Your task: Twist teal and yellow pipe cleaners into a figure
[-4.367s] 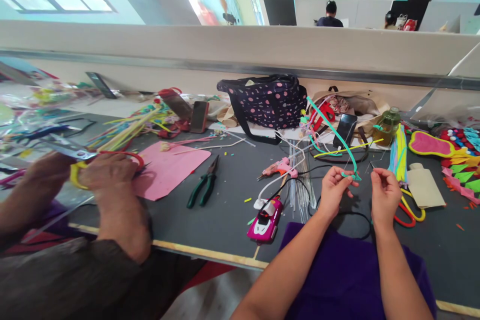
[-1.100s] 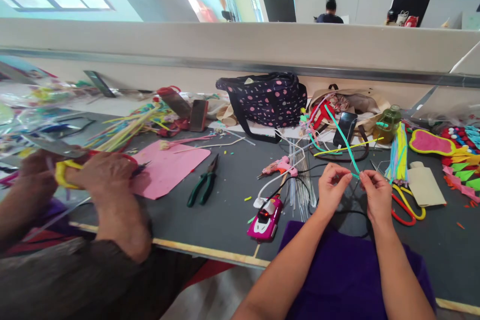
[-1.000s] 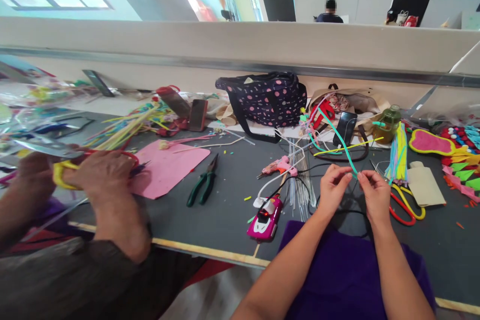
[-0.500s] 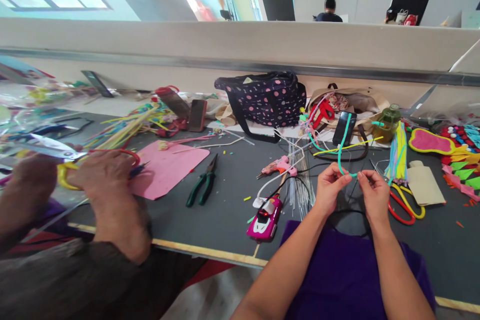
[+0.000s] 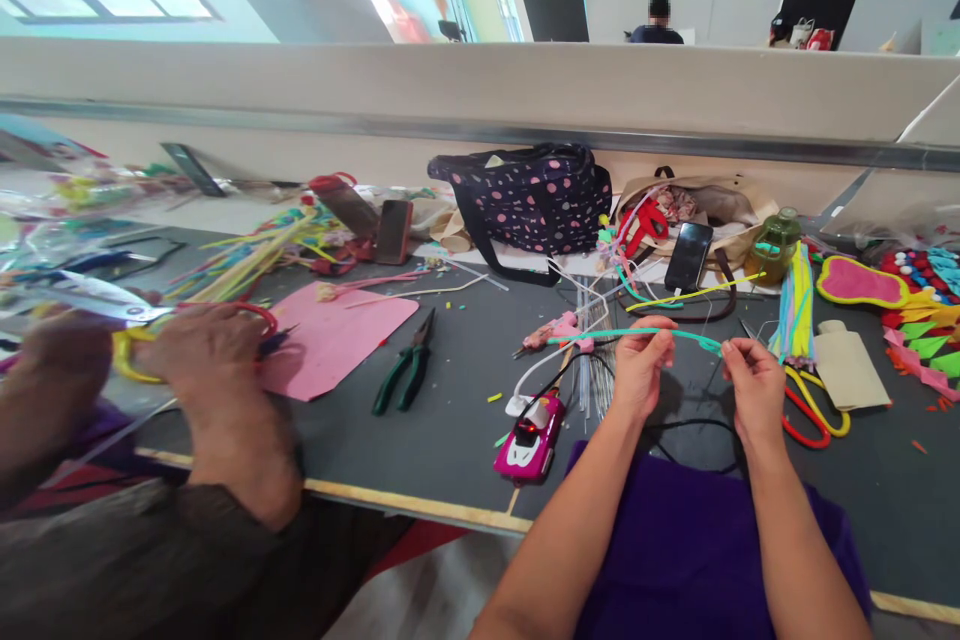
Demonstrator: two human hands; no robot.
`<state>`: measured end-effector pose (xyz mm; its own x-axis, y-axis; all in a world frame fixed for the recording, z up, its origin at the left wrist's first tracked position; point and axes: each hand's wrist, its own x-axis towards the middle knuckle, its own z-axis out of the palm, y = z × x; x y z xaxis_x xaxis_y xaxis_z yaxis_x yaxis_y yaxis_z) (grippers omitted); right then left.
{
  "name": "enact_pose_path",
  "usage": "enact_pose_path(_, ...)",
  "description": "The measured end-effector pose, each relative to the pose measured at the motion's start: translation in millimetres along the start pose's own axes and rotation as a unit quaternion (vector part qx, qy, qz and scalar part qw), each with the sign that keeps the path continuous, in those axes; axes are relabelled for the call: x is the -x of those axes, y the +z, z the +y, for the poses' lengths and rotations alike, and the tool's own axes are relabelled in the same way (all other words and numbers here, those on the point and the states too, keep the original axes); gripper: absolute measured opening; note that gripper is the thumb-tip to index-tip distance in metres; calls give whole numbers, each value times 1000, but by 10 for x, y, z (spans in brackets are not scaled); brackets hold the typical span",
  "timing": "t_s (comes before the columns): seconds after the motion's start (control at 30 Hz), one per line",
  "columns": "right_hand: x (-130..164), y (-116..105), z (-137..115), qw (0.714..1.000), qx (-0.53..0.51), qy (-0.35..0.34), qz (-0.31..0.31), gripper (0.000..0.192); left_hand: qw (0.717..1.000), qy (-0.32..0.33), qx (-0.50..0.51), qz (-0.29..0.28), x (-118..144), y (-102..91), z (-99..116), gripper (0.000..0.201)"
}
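My left hand [image 5: 643, 367] and my right hand [image 5: 752, 383] pinch a teal pipe cleaner [image 5: 600, 334] between them above the dark table [image 5: 465, 420]. The pipe cleaner runs level, its long free end sticking out to the left past my left hand, over a pink glue gun [image 5: 551, 329]. My right fingertips grip its right end, where it looks twisted around a thin wire. A pink toy car [image 5: 529, 435] lies below left of my left hand.
A co-worker's hands [image 5: 199, 350] at the left hold yellow-handled scissors [image 5: 124, 345] beside a pink sheet [image 5: 334, 335]. Green pliers [image 5: 405, 370], a polka-dot bag [image 5: 536, 200], a phone [image 5: 688, 257], pipe-cleaner bundles [image 5: 799, 305] and red-yellow scissors [image 5: 814, 410] crowd the table.
The pipe cleaner's long free end swung down from pointing up and away to lying level toward the left. My hands stayed close together in about the same place.
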<state>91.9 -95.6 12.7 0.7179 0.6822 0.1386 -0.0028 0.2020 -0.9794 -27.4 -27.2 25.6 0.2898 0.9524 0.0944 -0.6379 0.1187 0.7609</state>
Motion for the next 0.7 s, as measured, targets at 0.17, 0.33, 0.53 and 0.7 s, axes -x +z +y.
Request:
enact_pose_path(0.17,10,2,-5,1000,7,-1,-11,26,997,-25,-54,-40,28,38,-85,24)
enact_pose_path(0.33,15,8,-31,999,-35,12,-25,25,995,-49,-70,-43,76,81,-104,24)
enact_pose_path(0.53,8,20,-26,996,-72,33,-29,28,996,-64,-49,-28,97,98,-84,26)
enact_pose_path(0.7,2,11,-8,998,-54,24,-29,32,997,-51,-65,-12,100,109,-105,28)
